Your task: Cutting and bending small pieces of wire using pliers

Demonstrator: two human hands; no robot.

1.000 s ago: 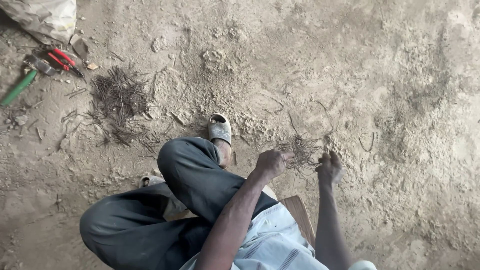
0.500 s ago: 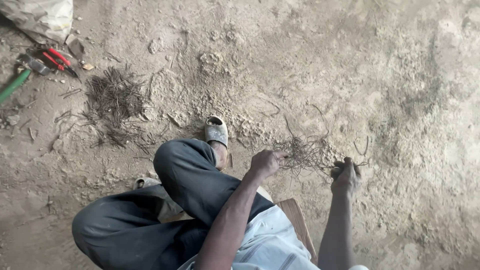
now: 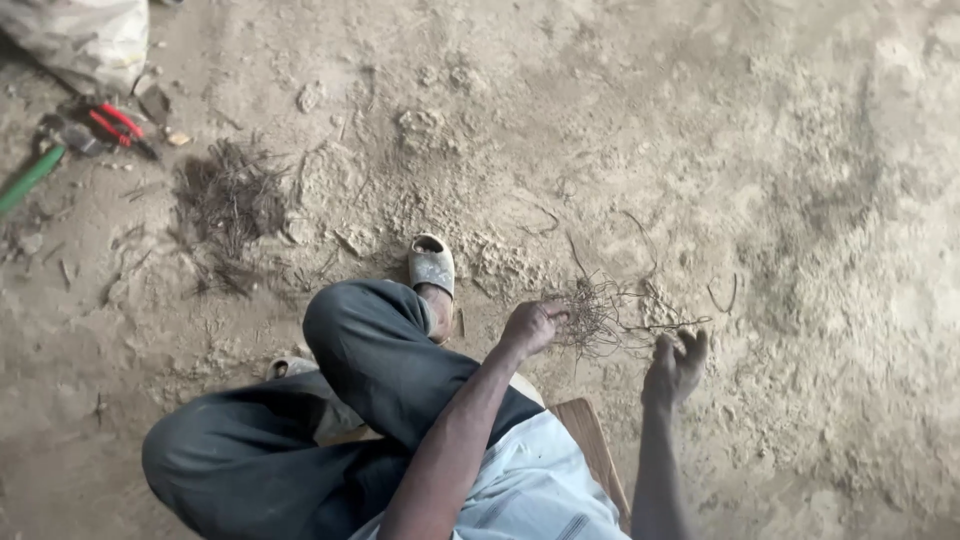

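My left hand (image 3: 532, 326) is closed on one side of a loose tangle of thin dark wire (image 3: 598, 312), held just above the dirt floor. My right hand (image 3: 676, 362) is to the right of the tangle, palm up with its fingers apart and half curled. One wire strand (image 3: 672, 325) reaches from the tangle toward its fingertips. I cannot tell whether that strand is pinched. I sit on a wooden stool (image 3: 592, 445) with my legs crossed in dark trousers.
A pile of short wire pieces (image 3: 228, 195) lies on the ground at the left. Red-handled pliers (image 3: 120, 126), a green-handled tool (image 3: 30, 180) and a pale sack (image 3: 85, 40) are at the top left. Grey sandal (image 3: 431, 265) on my foot.
My right hand has left the tangle, swung out to the right and opened, while the left hand kept hold of the wire. The view shifted slightly.
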